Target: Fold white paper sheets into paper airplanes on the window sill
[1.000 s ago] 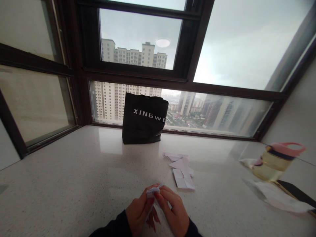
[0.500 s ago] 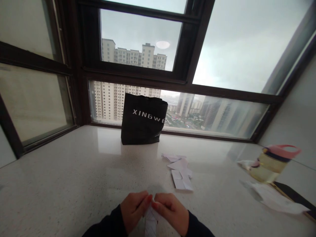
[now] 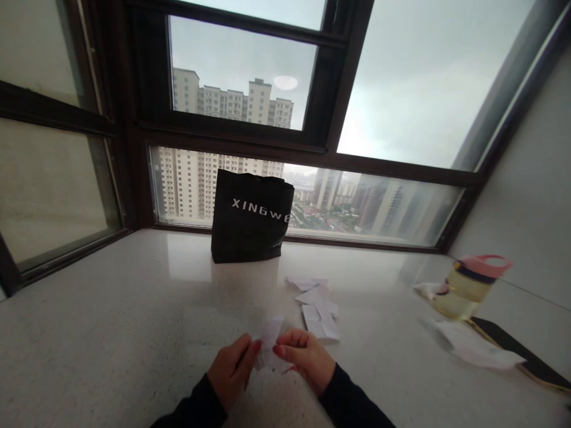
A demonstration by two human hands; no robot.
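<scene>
A small piece of white paper [image 3: 269, 343], partly blurred, is held up between my two hands over the pale speckled counter. My left hand [image 3: 232, 365] pinches its left side between thumb and fingers. On the right side, my right hand [image 3: 306, 358] grips the paper in the same way, with its fingers curled. Just beyond my right hand lie several folded white papers [image 3: 320, 324], overlapping in a loose column on the counter.
A black bag [image 3: 252, 220] stands by the window. At the right are a yellowish bottle [image 3: 464, 291] with a pink lid, a white packet [image 3: 475, 346] and a dark flat object [image 3: 521, 351] on the counter [image 3: 111, 333].
The paper between my hands has been raised and now stands up above my fingertips. My hands have moved slightly apart. The whole view has shifted a little, with objects further left.
</scene>
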